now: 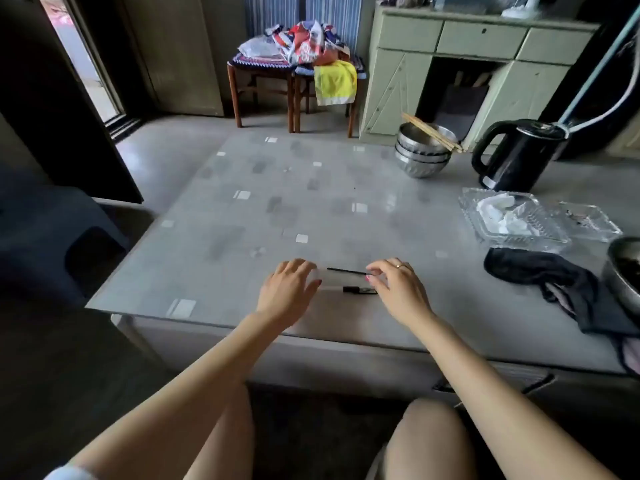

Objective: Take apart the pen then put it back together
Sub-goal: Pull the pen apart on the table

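The pen lies in parts on the grey table (pixel 263 209), near its front edge, between my hands. A thin black refill (pixel 346 271) lies left to right. My right hand (pixel 398 285) pinches the refill's right end with thumb and forefinger. Just in front of it is a clear barrel (pixel 329 282), faint against the table, with a short black piece (pixel 358 289) at its right end. My left hand (pixel 287 289) curls over the barrel's left end, thumb and fingers on either side of it. That end of the barrel is hidden by my fingers.
At the right stand stacked steel bowls (pixel 420 157) with chopsticks, a black kettle (pixel 516 157), clear glass trays (pixel 512 220) with tissue, a dark cloth (pixel 540 271) and another steel bowl (pixel 623 268). A dark stool (pixel 59 233) stands at the left of the table.
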